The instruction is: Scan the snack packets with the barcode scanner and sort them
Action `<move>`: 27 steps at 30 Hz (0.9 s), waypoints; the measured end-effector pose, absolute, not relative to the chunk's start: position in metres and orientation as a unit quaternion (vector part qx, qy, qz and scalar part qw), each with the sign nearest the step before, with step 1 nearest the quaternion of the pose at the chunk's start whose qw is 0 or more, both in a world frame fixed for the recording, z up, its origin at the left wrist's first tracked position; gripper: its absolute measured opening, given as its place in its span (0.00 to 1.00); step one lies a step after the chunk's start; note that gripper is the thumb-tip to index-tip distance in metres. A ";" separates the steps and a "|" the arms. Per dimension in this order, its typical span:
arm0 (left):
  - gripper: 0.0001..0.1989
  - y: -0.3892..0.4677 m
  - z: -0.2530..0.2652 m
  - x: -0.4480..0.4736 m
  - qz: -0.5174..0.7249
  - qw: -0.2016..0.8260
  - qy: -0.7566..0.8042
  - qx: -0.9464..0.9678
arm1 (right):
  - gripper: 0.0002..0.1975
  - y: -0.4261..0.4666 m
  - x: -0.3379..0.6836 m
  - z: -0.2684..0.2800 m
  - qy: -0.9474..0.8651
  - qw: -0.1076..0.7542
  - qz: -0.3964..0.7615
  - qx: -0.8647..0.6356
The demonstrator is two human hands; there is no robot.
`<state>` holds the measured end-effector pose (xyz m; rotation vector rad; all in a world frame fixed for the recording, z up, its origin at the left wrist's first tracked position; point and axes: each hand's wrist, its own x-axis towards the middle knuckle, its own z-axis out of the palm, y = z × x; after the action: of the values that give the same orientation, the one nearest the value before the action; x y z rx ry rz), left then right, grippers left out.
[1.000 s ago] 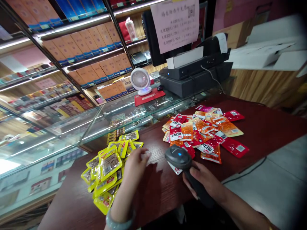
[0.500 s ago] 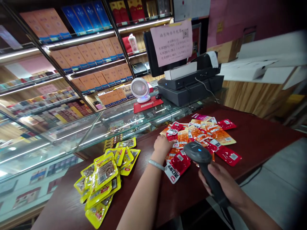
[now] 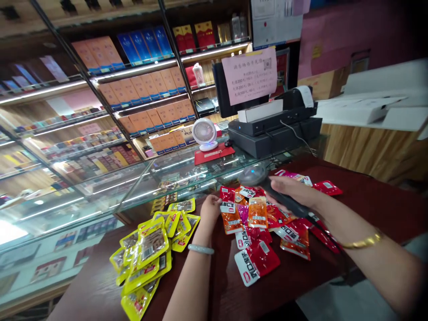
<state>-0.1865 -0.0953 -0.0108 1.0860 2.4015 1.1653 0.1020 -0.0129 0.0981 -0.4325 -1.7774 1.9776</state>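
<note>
My right hand (image 3: 294,191) is wrapped round the handle of a dark grey barcode scanner (image 3: 252,174), its blue light lit and its head slightly blurred. Below it spread red, orange and pink snack packets (image 3: 259,211). At the left edge of that heap, my left hand (image 3: 210,211), a pale bangle on its wrist, has its fingers closed at the side of a red-and-white snack packet (image 3: 227,196). Nearest to me in the heap lies a larger red packet (image 3: 264,261). Left of my left arm is a stack of yellow-edged clear snack packets (image 3: 147,249).
A glass display counter (image 3: 133,187) runs behind the dark red tabletop (image 3: 220,290). On it stand a small white fan (image 3: 205,133) and a dark till (image 3: 264,138) with a pink notice (image 3: 250,76). The scanner's cable (image 3: 334,240) hangs by my right wrist.
My right hand has carried the scanner up and left, over the heap. My left hand has shifted left with a red packet at its fingers. Packets are spread differently, and the view has tilted.
</note>
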 end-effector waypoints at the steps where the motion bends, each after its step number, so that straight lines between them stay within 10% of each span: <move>1: 0.08 -0.097 -0.009 -0.191 0.407 0.113 0.832 0.359 | 0.24 -0.004 0.091 0.104 -0.642 0.212 0.723 -0.144; 19: 0.05 -0.109 -0.036 -0.184 0.377 0.126 0.827 0.397 | 0.21 0.019 0.022 0.017 -0.590 0.173 0.776 -0.142; 27: 0.08 -0.118 -0.032 -0.197 0.410 0.339 0.781 0.328 | 0.19 0.016 0.024 0.018 -0.581 0.171 0.783 -0.142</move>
<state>-0.1969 -0.1178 -0.0322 0.8535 2.0331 1.0683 0.0237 0.0159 0.0180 -0.4025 -1.6497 2.2226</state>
